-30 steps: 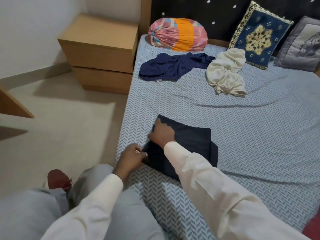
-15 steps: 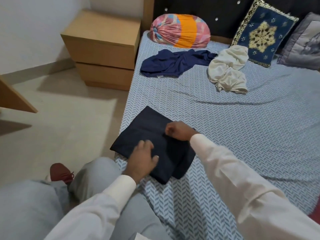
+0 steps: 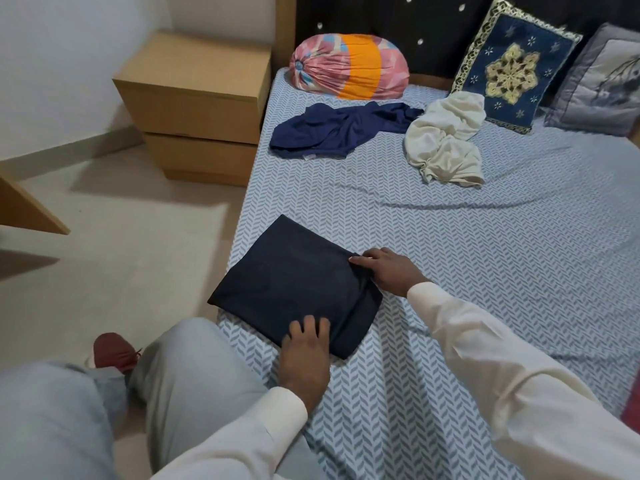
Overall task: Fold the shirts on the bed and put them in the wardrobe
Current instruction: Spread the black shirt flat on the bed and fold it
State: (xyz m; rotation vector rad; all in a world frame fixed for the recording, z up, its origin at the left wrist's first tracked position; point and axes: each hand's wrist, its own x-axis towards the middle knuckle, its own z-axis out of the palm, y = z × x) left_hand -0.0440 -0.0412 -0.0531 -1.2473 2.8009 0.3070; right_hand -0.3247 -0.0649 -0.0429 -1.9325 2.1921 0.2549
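Found folded dark shirt (image 3: 294, 282) lying flat near the bed's (image 3: 485, 271) left edge. Saw left grip (image 3: 306, 355) spread flat on its near corner, right grip (image 3: 388, 271) pressing its right edge with straight fingers, clamped on nothing. Judged light, soft, floppy; best scooped from beneath at both sides to keep folded.

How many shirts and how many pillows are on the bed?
Shirts: 3 (folded dark shirt, crumpled blue shirt, crumpled cream shirt)
Pillows: 3 (pink-and-orange bolster, blue cushion, grey cushion)
Total: 6
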